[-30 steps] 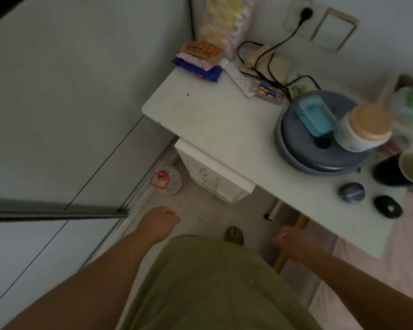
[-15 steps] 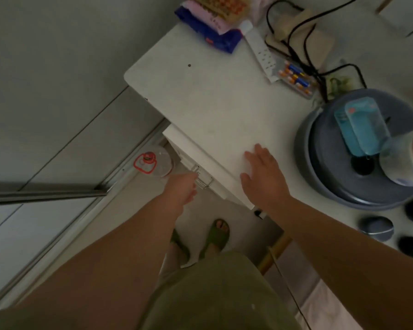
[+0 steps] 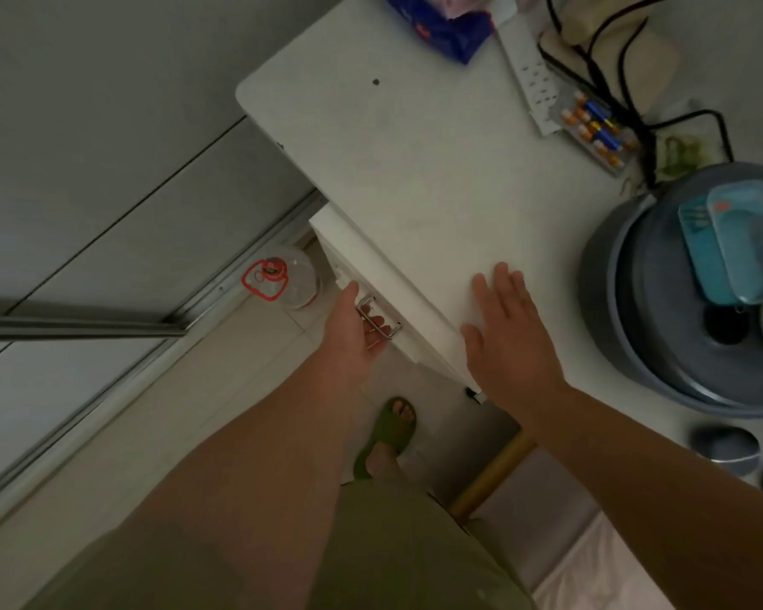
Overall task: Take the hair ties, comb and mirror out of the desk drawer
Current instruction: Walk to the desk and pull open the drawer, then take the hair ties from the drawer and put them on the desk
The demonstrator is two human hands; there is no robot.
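Observation:
A white drawer unit sits under the left end of the white desk. Its top drawer has a metal bar handle. My left hand is at that handle, with the fingers curled under and around the bar. My right hand lies flat, fingers spread, on the desk's front edge just right of the drawer. The drawer looks closed, so the hair ties, comb and mirror are hidden from view.
A clear plastic bottle with a red cap ring stands on the floor left of the drawers. On the desk are a power strip, a pack of batteries, black cables and a grey round tub. My green sandal is below the drawer.
I have leaned in closer over the desk. My left hand has reached the drawer handle and curled its fingers around it. My right hand stays flat on the desk edge.

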